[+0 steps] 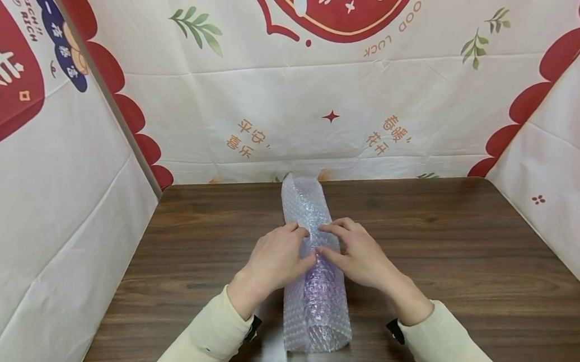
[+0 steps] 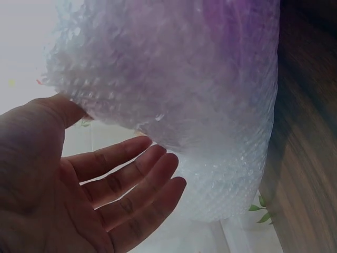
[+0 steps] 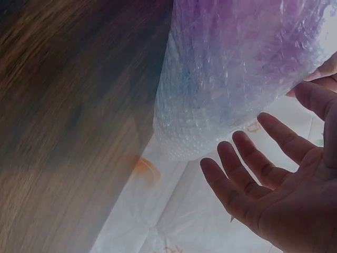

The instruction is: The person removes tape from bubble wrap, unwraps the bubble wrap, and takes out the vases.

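Observation:
A long roll of clear bubble wrap (image 1: 320,296) lies lengthwise on the table, with something purple and a bluish part showing through it. The left hand (image 1: 279,256) rests on its left side, fingers slightly bent. From the right, the right hand (image 1: 359,252) touches its top with thumb and fingertips. In the left wrist view the left hand (image 2: 110,184) has its fingers extended against the wrap (image 2: 174,79). The right wrist view has the right hand (image 3: 279,174) with fingers spread beside the wrap (image 3: 226,74). What is inside cannot be made out.
The dark wooden table (image 1: 452,259) reaches back to a white printed cloth (image 1: 314,89) with red designs. Similar cloth hangs at the left and right sides. The far end of the wrap lies at the table's back edge.

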`<move>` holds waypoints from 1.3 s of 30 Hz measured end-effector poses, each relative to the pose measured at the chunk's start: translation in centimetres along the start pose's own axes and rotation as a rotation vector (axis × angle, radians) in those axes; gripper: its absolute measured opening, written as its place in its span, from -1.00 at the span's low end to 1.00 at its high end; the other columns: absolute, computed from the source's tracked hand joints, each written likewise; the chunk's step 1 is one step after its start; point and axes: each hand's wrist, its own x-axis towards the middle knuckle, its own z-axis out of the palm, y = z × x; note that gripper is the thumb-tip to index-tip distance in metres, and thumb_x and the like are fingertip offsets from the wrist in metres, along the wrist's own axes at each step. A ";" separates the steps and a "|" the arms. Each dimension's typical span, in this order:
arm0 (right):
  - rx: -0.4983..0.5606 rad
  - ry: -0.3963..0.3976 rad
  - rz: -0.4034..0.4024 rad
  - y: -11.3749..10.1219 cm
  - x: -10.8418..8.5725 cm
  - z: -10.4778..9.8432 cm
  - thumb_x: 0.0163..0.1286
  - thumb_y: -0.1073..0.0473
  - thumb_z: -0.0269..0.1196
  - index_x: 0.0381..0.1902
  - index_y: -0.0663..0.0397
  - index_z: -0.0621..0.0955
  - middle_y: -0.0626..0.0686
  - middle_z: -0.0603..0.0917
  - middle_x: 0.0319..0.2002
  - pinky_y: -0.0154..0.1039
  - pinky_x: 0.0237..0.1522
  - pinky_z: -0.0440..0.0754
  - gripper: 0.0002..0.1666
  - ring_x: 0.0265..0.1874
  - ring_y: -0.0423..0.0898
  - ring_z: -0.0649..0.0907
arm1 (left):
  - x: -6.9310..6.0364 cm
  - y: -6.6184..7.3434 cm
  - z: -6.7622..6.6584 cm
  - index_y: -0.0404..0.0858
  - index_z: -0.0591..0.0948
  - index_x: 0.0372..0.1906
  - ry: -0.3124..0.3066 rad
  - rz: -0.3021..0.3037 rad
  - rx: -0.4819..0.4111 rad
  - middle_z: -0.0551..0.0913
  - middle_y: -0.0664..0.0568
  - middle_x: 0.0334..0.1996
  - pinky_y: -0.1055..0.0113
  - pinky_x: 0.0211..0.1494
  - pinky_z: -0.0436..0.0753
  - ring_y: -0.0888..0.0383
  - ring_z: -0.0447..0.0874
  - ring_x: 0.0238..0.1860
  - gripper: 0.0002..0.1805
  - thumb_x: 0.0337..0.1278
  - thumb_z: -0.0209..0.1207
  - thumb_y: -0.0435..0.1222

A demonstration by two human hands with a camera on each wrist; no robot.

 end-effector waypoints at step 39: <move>0.060 -0.073 0.075 -0.2 0.5 1.0 0.47 -0.04 0.34 0.25 0.01 0.65 0.13 0.58 0.19 0.10 0.07 0.61 -0.52 0.12 0.13 0.55 | 1.5 0.0 1.2 -0.13 0.76 -0.59 0.169 0.157 0.239 0.63 0.11 -0.61 0.43 -0.58 0.58 0.34 0.30 -0.64 -0.78 0.14 0.46 -0.31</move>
